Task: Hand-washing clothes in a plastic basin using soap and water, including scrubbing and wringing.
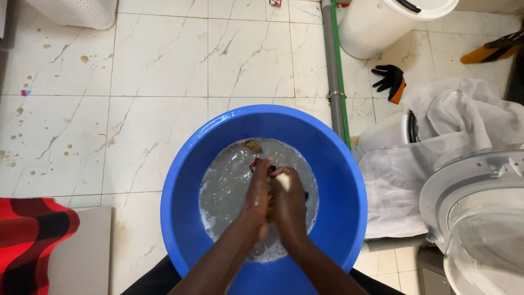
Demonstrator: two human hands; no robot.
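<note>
Left hand (257,192), right hand (289,198) pressed together on cloth (271,198); blue basin (185,180), soapy water (226,188).

No packages, signs or screens visible; one small red-and-white label scrap (275,3) on floor, top edge.

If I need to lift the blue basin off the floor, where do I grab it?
Grip the blue basin by its rolled rim at two opposite points, left and right, coming down from above. It is round, wide and holds soapy grey water, so a one-sided lift would likely tip it. The left hand and right hand are pressed together over wet cloth inside, so free them first.
</note>
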